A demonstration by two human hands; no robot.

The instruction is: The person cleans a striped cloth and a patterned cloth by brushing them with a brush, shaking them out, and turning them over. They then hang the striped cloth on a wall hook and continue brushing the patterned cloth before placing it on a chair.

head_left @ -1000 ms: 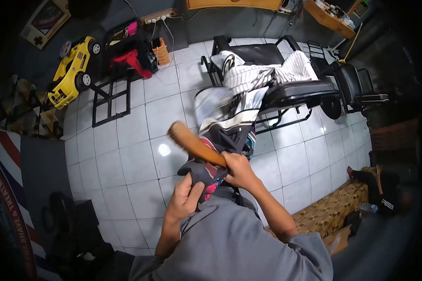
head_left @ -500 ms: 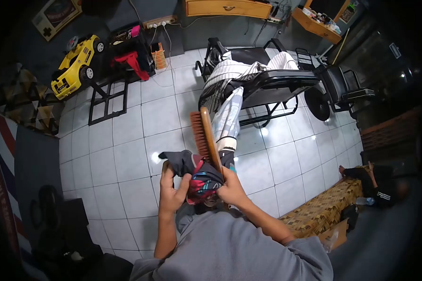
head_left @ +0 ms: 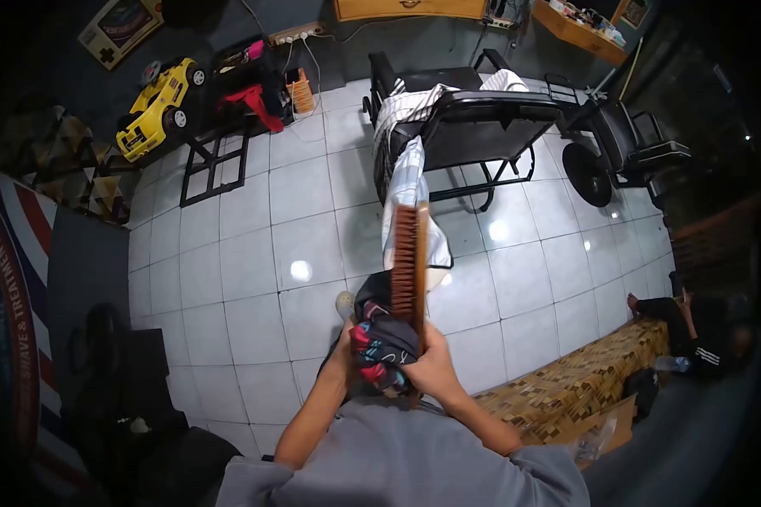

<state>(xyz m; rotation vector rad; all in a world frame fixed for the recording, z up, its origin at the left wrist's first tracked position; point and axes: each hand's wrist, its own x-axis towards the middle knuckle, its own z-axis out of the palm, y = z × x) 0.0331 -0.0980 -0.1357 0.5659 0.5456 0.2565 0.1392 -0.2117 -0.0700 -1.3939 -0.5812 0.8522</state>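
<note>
My right hand (head_left: 434,365) is closed around the lower end of a long wooden brush (head_left: 421,262), which points away from me with its reddish-brown bristles facing left. Its thumb presses on a bunched dark cloth (head_left: 382,342) patterned in red, teal and white. My left hand (head_left: 338,359) grips the left side of that bundle; most of its fingers are hidden behind the fabric. The cloth sits in front of my grey shirt, right against the bristles' lower end. Beyond the brush tip hangs a pale cloth (head_left: 408,173).
Ahead stands a black barber chair (head_left: 499,139) with a striped cape (head_left: 414,106) over it. Another black chair (head_left: 613,135) is at right. A woven-patterned bench (head_left: 566,363) runs along the right, where a person (head_left: 685,334) sits. A yellow toy car (head_left: 156,110) stands far left.
Both hands, the cloth and the brush have moved right in view. The brush now stands more upright, showing more of its bristles. The cloth is bunched closer, and my view has shifted slightly.
</note>
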